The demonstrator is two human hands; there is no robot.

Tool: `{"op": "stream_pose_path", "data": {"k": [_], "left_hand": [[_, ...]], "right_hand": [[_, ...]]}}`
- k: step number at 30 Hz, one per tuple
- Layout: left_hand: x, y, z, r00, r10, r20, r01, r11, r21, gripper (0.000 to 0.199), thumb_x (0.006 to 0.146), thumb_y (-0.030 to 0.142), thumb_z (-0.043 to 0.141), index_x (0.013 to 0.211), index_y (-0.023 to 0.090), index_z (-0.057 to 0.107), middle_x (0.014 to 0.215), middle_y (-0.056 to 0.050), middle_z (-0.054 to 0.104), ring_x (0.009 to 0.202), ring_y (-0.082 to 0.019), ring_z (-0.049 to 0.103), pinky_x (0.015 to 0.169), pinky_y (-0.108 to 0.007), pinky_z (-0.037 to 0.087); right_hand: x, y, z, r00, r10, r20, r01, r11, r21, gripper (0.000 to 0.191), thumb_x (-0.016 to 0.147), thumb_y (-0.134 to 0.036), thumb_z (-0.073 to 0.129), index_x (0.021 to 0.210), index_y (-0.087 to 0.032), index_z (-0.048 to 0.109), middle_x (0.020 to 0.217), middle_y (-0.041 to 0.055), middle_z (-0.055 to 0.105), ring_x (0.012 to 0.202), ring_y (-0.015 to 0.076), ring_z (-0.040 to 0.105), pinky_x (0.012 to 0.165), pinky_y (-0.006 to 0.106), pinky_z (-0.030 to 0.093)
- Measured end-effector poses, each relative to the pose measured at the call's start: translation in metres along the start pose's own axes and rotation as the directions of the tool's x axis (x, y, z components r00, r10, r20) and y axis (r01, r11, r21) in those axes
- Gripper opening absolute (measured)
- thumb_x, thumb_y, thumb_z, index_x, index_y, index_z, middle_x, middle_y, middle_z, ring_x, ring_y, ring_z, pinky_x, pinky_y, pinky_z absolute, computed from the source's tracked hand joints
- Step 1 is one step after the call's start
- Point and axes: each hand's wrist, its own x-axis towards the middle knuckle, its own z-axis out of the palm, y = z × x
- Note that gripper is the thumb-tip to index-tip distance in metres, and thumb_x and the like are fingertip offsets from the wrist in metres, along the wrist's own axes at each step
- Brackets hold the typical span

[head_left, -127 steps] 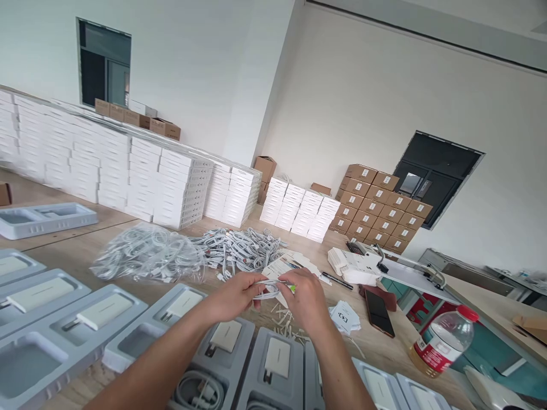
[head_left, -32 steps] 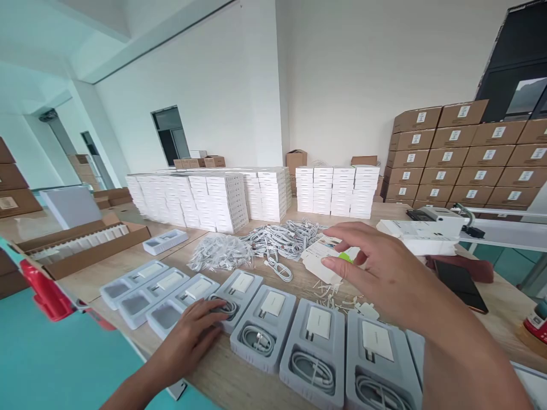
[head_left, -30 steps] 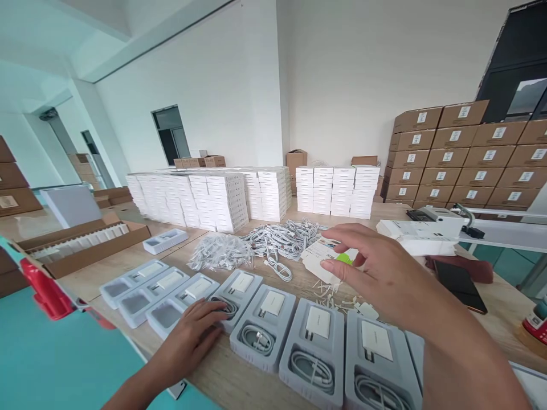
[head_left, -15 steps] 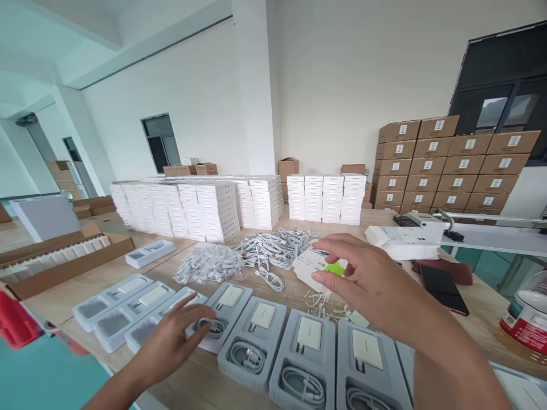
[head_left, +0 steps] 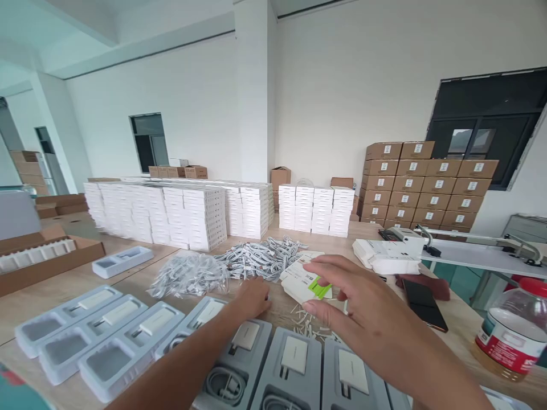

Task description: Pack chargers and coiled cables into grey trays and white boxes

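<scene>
Cardboard box [head_left: 64, 268]: at far left, its open top is showing a row of white pieces.
Table [head_left: 128, 285]: its near edge is running diagonally at lower left above teal floor; bare wood is leaving room around the lone tray [head_left: 128, 269].
Left trays [head_left: 143, 356]: three grey moulded trays are lying close together, each holding a white power adapter [head_left: 156, 320].
Plastic bag [head_left: 188, 276]: it is bulging with cables beside the cable pile [head_left: 265, 256].
Left hand [head_left: 252, 297]: it is curling at the pile's near edge, above the tray row; whether the fingers are gripping a cable I cannot tell.
Middle trays [head_left: 259, 364]: these are standing tightly side by side, coiled cables [head_left: 225, 384] filling near compartments; adapter print is staying too small to read.
Green label [head_left: 319, 287]: it is lying on white cards, showing between the right thumb and fingers.
Right hand [head_left: 346, 299]: it is hovering open, thumb and fingers spread, right of the pile.
Brown cartons [head_left: 423, 182]: they are bearing white labels, illegible here.
Bottle [head_left: 510, 330]: its red-and-white label is facing forward, unreadable, near the right table edge.
</scene>
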Motion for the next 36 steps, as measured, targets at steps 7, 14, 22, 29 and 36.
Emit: {"op": "stream_pose_path", "data": {"k": [7,14,22,29,36], "left_hand": [[-0.010,-0.003,-0.045,0.995,0.048,-0.085,-0.049,0.999,-0.008,0.006,0.075,0.012,0.058,0.075,0.015,0.064,0.098,-0.013,0.066,0.074,-0.024,0.067,0.066,-0.034,0.048],[-0.041,-0.005,-0.060,0.585,0.370,-0.721,-0.476,0.877,0.064,0.007,0.093,0.016,0.051,0.095,0.018,0.058,0.110,-0.007,0.065,0.077,-0.012,0.066,0.068,-0.023,0.050],[-0.054,0.016,-0.034,0.509,0.678,-0.530,-0.705,0.682,0.195,0.012,0.085,0.008,0.054,0.080,0.017,0.058,0.108,-0.006,0.072,0.070,-0.016,0.064,0.062,-0.032,0.050],[-0.067,0.016,-0.036,0.786,0.156,-0.598,-0.591,0.474,-0.653,0.032,0.087,0.027,0.063,0.117,0.024,0.050,0.128,-0.013,0.060,0.102,-0.023,0.066,0.067,-0.027,0.054],[-0.053,0.010,-0.033,0.824,0.558,0.101,0.353,-0.364,-0.862,0.040,0.090,0.059,0.048,0.096,0.020,0.049,0.099,-0.013,0.069,0.063,-0.022,0.073,0.035,-0.019,0.045]], "right_hand": [[0.003,-0.010,0.002,0.983,0.113,0.146,-0.122,0.991,0.053,0.038,0.091,-0.042,0.057,0.129,-0.035,0.060,0.134,0.0019,0.059,0.108,0.0255,0.064,0.080,0.036,0.055],[0.026,0.039,0.057,0.933,0.353,0.066,-0.359,0.903,0.236,0.076,0.084,-0.057,0.062,0.150,-0.035,0.032,0.133,0.0104,0.060,0.098,0.0279,0.066,0.084,0.043,0.052],[0.035,0.059,0.076,0.910,0.404,0.088,-0.376,0.717,0.588,0.074,0.084,-0.054,0.064,0.146,-0.028,0.035,0.113,0.0074,0.066,0.078,0.0177,0.064,0.067,0.030,0.051],[0.039,0.060,0.087,0.923,0.382,0.050,-0.311,0.661,0.683,0.039,0.078,-0.045,0.074,0.106,-0.021,0.059,0.068,-0.0029,0.061,0.053,0.0097,0.048,0.048,0.020,0.037],[0.037,0.046,0.101,0.922,0.369,-0.113,-0.219,0.742,0.634,0.027,0.078,-0.042,0.074,0.092,-0.021,0.062,0.063,-0.0028,0.061,0.050,0.0104,0.047,0.046,0.021,0.036]]}}
